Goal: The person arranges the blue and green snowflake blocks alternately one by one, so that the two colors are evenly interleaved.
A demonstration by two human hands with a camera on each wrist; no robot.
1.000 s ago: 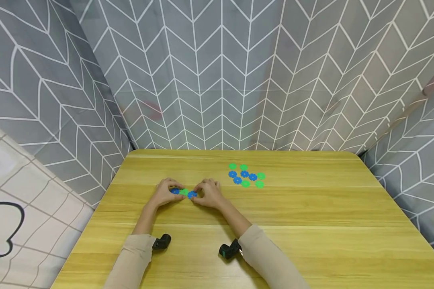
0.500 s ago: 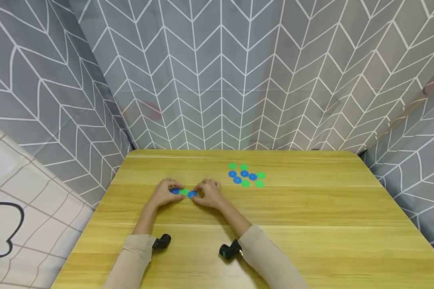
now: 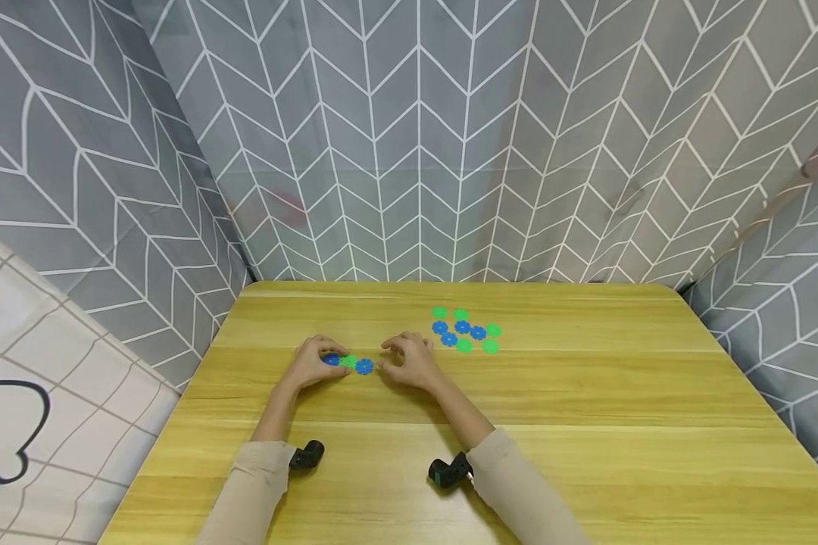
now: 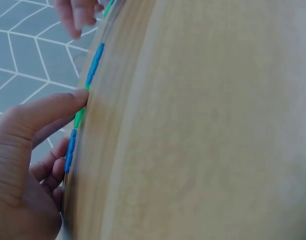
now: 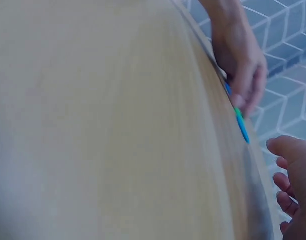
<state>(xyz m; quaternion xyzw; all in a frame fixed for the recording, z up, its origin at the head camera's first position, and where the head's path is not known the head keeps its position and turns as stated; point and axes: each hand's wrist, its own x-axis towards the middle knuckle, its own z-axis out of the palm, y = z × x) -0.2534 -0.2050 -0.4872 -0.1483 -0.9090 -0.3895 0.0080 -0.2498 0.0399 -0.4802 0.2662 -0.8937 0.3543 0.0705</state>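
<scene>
Right hand [image 3: 414, 365] was drawn off the end blue disc [image 3: 364, 367], grip parted; adjoining green disc [image 3: 348, 362] was pinched by left hand [image 3: 307, 365].

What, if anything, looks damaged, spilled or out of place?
Nothing stands out. The left hand grips the green disc in a blue-green-blue row; the right hand is empty, apart from it. The other discs lie loosely grouped. No spill or damage visible.
</scene>
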